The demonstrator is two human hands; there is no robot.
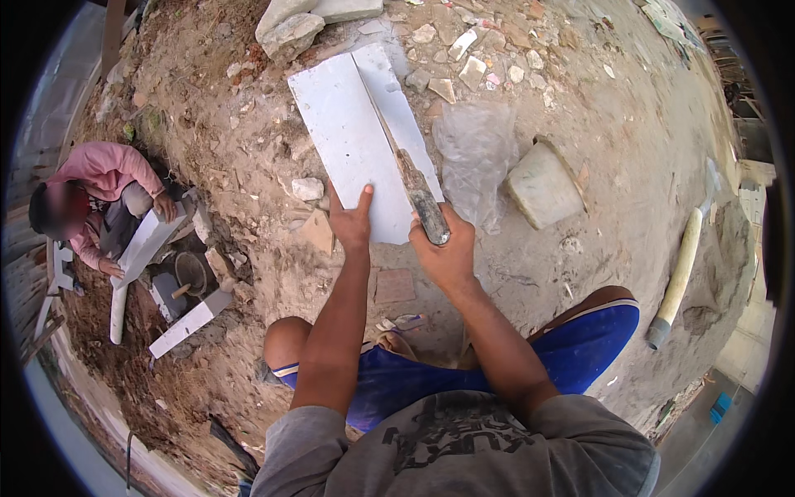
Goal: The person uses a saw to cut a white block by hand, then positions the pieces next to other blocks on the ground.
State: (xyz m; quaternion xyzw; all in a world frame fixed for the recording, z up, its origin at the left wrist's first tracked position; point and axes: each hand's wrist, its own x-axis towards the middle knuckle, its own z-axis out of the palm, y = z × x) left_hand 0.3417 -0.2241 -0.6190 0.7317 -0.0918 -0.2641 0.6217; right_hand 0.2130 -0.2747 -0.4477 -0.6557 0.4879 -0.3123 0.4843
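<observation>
A pale, light concrete block [338, 133] lies on the ground before me. My left hand [351, 220] presses on its near left part, thumb on top and fingers along the edge. My right hand [444, 245] is closed around the worn dark handle of a long-bladed hand tool [425, 208] at the block's near right corner. The tool's blade runs away from me along a dark line on the block's top face. It is seen nearly edge-on, so I cannot tell whether it is a saw or a machete.
At left a co-worker in pink sleeves holds another block [149, 242], near a dark bucket [191, 273] and a white-faced block [189, 323]. Clear plastic sheet [475, 161] and a tilted pale tub [546, 186] lie to the right. Farther right rests a pipe [677, 273]. Stones [289, 37] lie ahead.
</observation>
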